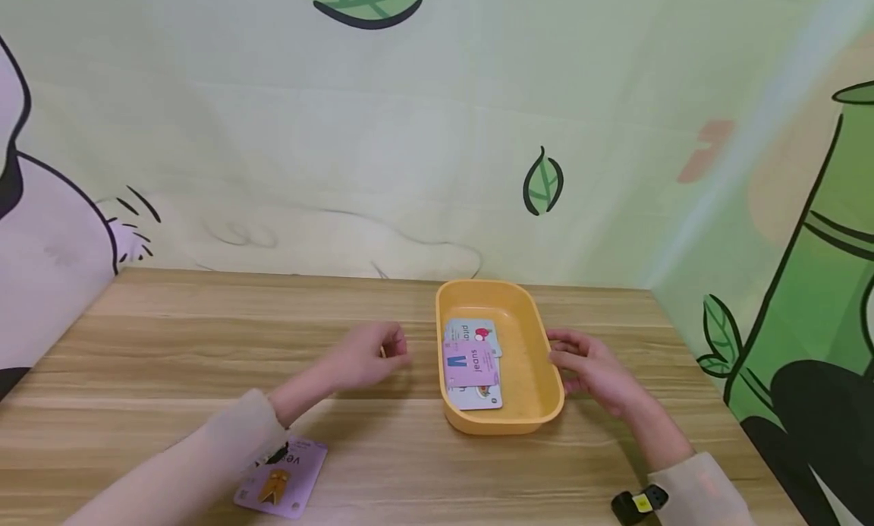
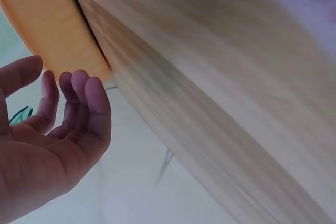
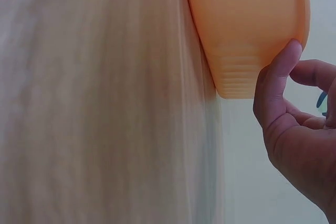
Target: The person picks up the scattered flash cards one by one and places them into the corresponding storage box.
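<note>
A yellow plastic tray (image 1: 532, 382) with raised walls stands on the wooden table. Inside, along its left side, overlapping picture cards lie: a purple "jeans" card (image 1: 471, 364) on top, with pale blue cards (image 1: 478, 398) partly hidden under it. At the tray's right wall is my right hand (image 1: 592, 366), fingers lightly bent, fingertips touching the outside near the rim. My left hand (image 1: 365, 355) hovers left of the tray, fingers loosely curled, holding nothing. In the left wrist view, the left palm and bent fingers show in front of the tray's wall (image 2: 58, 19).
A purple card with an orange vest picture (image 1: 276, 484) lies on the table (image 1: 171, 329) at the front left, partly covered by the left sleeve (image 1: 205, 450). Behind the table's far edge hangs a printed backdrop (image 1: 273, 131) with leaves and cartoon shapes.
</note>
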A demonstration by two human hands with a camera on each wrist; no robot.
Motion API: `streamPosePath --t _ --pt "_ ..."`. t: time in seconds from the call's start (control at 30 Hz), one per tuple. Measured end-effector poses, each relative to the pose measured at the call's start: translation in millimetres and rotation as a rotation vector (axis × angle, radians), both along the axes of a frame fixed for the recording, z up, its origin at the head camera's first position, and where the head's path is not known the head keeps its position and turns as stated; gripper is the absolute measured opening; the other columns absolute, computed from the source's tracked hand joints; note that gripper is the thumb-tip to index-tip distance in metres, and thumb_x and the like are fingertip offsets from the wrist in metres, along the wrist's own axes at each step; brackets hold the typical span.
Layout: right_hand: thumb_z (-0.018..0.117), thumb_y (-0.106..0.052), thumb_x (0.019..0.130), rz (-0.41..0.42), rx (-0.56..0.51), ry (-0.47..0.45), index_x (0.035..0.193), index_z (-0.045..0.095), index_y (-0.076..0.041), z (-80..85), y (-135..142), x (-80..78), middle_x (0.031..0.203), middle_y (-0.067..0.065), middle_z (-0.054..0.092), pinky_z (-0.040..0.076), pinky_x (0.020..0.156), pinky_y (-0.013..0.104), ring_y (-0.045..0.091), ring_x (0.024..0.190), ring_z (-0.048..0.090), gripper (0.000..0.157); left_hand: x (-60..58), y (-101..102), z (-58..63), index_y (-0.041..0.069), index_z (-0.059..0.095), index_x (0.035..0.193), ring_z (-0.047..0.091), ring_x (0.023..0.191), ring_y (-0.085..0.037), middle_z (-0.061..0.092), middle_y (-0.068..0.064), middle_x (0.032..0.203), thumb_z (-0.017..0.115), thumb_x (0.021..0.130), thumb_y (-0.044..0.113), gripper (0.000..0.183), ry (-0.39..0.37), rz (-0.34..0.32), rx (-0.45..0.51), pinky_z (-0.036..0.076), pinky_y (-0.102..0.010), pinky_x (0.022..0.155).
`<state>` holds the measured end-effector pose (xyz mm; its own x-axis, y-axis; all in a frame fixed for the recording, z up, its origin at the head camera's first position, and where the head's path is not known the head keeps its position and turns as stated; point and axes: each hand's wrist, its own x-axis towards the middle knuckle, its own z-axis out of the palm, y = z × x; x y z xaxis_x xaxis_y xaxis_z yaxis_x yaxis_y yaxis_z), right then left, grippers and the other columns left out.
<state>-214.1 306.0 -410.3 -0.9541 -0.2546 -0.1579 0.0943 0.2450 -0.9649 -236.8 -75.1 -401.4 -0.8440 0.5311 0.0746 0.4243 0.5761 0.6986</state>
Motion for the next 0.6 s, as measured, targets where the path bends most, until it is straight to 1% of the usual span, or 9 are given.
streamPosePath --t 0.13,0.27,0.47,0.6 --pt "0.056 -0.013 0.104 -0.002 -0.003 0.000 0.151 0.033 0.011 -1.0 0 -0.7 0.127 0.026 0.055 0.060 0.066 0.032 0.018 0.096 0.065 0.058 7.7 -15 -2.0 0.010 0.062 0.085 0.054 0.070 -0.014 0.059 0.003 0.076 0.071 0.094 0.008 0.013 0.025 -0.063 0.005 0.047 -0.028 0.062" --pt "0.056 -0.012 0.104 -0.001 -0.014 0.002 0.151 0.033 0.011 -1.9 0 -0.6 0.129 0.027 0.054 0.060 0.066 0.032 0.018 0.096 0.065 0.057 12.4 -28 -3.8 0.010 0.063 0.087 0.054 0.069 -0.014 0.060 0.003 0.077 0.071 0.094 0.007 0.011 0.012 -0.129 0.012 0.048 -0.027 0.060" --pt "0.056 -0.013 0.105 0.000 -0.007 0.004 0.151 0.033 0.011 -1.9 1 -1.1 0.127 0.026 0.054 0.060 0.067 0.032 0.019 0.095 0.066 0.057 13.6 -41 -5.0 0.010 0.064 0.095 0.057 0.076 -0.012 0.062 0.005 0.084 0.069 0.096 0.007 0.006 -0.013 -0.249 -0.006 0.052 -0.028 0.067" --pt "0.057 -0.013 0.105 -0.007 0.003 0.000 0.151 0.034 0.010 -2.3 0 -0.5 0.127 0.025 0.055 0.060 0.068 0.033 0.019 0.097 0.065 0.057 19.3 -48 -1.2 0.010 0.066 0.098 0.057 0.078 -0.010 0.061 0.008 0.085 0.069 0.097 0.010 0.004 -0.006 -0.306 -0.064 0.052 -0.028 0.070"
